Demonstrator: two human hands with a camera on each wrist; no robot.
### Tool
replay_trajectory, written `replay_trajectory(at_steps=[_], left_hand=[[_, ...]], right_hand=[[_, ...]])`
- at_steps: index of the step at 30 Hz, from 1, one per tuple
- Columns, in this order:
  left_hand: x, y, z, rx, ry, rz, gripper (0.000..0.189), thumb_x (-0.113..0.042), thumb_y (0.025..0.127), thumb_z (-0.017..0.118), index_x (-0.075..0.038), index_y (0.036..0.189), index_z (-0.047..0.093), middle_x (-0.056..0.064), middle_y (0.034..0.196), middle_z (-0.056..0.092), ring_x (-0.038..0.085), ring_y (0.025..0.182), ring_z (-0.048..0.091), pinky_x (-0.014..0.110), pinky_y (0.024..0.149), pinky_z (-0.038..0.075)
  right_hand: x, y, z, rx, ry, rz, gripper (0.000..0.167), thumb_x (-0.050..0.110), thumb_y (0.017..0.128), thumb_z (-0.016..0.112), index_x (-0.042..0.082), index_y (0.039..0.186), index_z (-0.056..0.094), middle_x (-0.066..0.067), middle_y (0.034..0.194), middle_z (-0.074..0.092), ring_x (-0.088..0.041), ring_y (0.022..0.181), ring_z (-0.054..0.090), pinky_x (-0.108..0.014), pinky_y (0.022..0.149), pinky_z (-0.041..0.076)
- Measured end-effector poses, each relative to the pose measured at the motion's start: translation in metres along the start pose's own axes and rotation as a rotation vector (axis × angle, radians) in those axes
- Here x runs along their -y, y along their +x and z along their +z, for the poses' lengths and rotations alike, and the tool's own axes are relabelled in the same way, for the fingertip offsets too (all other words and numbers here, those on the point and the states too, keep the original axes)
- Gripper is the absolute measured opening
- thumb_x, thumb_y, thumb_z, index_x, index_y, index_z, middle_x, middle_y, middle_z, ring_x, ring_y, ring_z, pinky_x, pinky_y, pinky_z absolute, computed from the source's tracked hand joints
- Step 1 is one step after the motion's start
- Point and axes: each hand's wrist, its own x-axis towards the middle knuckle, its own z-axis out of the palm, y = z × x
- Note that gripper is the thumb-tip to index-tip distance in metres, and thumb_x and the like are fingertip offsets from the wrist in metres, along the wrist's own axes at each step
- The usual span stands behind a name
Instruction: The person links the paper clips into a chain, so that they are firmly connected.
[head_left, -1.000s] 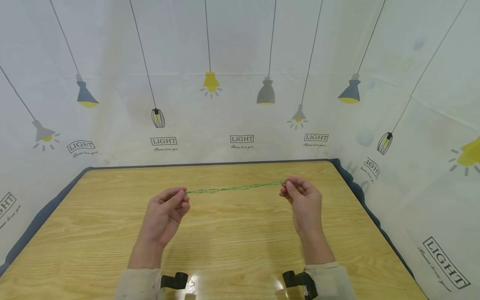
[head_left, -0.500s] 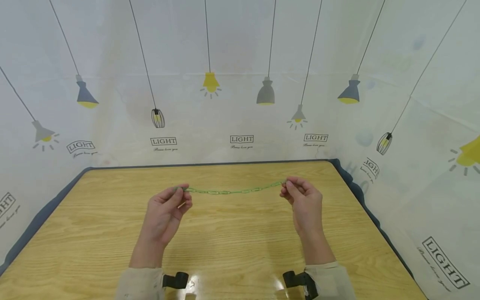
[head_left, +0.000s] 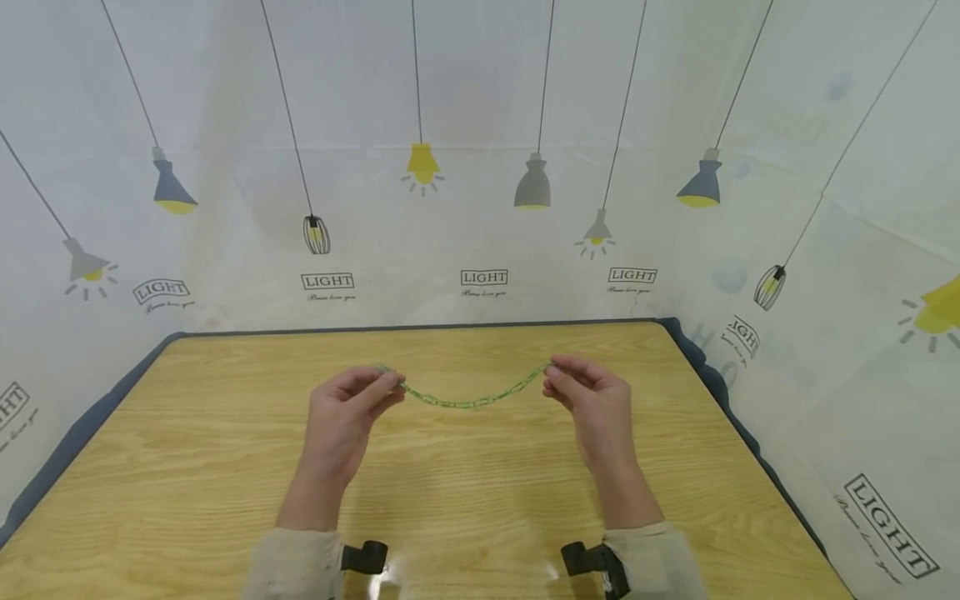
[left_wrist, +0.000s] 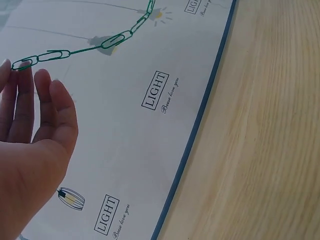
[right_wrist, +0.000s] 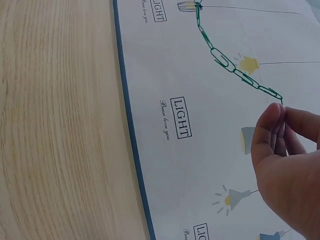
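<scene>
A chain of green paper clips (head_left: 465,405) hangs in a sagging curve between my two hands, above the table. At its left end my left hand (head_left: 345,417) pinches a clip between thumb and fingertips. My right hand (head_left: 600,408) pinches the other end the same way. In the left wrist view the linked paper clips (left_wrist: 55,54) run up and right from the fingertips of my left hand (left_wrist: 40,130). The right wrist view has the paper clips (right_wrist: 245,77) slanting down to the thumb and forefinger of my right hand (right_wrist: 285,155), which hide the end clip.
Below the hands lies a wood-grain table (head_left: 465,500) with a dark blue edge (head_left: 420,328) at the back. White sheeting (head_left: 480,233) printed with lamps stands behind it and at both sides. Each sleeve carries a black wrist mount (head_left: 365,557).
The nearly straight chain of paper clips has slackened into a deeper sag. My left hand has moved right and my right hand slightly left, bringing them closer together.
</scene>
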Motion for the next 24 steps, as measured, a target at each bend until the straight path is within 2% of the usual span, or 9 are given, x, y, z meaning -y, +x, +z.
replay_trajectory(at_steps=[5,9,13,15,20,24], left_hand=[[0.002,0.002,0.012,0.022,0.138,-0.003,0.017,-0.004,0.101,0.072,-0.018,0.092,0.077,-0.005,0.091,0.081,0.009,0.085,0.076,0.029,0.090,0.064],[0.004,0.003,0.022,0.052,0.251,-0.011,0.006,-0.007,0.102,0.071,-0.010,0.103,0.075,-0.007,0.095,0.079,0.009,0.089,0.075,0.028,0.089,0.064],[0.007,0.005,0.033,0.067,0.361,-0.019,0.013,-0.009,0.102,0.072,-0.002,0.112,0.074,-0.006,0.097,0.078,0.011,0.089,0.073,0.027,0.088,0.063],[0.010,0.005,0.039,0.071,0.413,-0.021,0.015,-0.011,0.102,0.073,-0.002,0.113,0.075,-0.002,0.100,0.077,0.012,0.090,0.072,0.027,0.087,0.062],[0.018,0.002,0.050,0.106,0.549,0.000,0.016,-0.017,0.102,0.074,-0.007,0.113,0.076,0.007,0.107,0.077,0.015,0.095,0.073,0.026,0.088,0.060],[0.024,0.000,0.055,0.127,0.601,0.019,0.014,-0.021,0.102,0.074,-0.012,0.113,0.077,0.008,0.109,0.077,0.019,0.099,0.075,0.029,0.089,0.060]], right_hand=[[-0.001,-0.002,0.007,0.028,-0.065,0.006,0.020,0.000,0.099,0.072,-0.001,0.119,0.076,0.003,0.097,0.076,-0.013,0.088,0.074,-0.027,0.085,0.065],[-0.003,-0.005,0.011,0.054,-0.113,0.015,0.023,0.001,0.102,0.069,-0.002,0.124,0.074,0.003,0.098,0.074,-0.014,0.090,0.070,-0.025,0.084,0.064],[-0.004,-0.007,0.016,0.082,-0.152,0.015,0.024,0.004,0.102,0.069,-0.001,0.125,0.073,0.002,0.098,0.072,-0.013,0.091,0.070,-0.025,0.084,0.063],[-0.005,-0.008,0.019,0.099,-0.160,0.016,0.023,0.004,0.102,0.070,-0.001,0.124,0.073,0.002,0.098,0.072,-0.013,0.091,0.070,-0.025,0.084,0.063],[-0.003,-0.014,0.027,0.151,-0.132,0.035,0.019,0.004,0.102,0.070,-0.003,0.119,0.073,0.001,0.097,0.075,-0.013,0.089,0.072,-0.025,0.083,0.063],[-0.003,-0.019,0.033,0.178,-0.053,0.054,0.013,0.004,0.102,0.070,-0.001,0.113,0.073,0.001,0.095,0.074,-0.013,0.088,0.071,-0.026,0.082,0.063]])
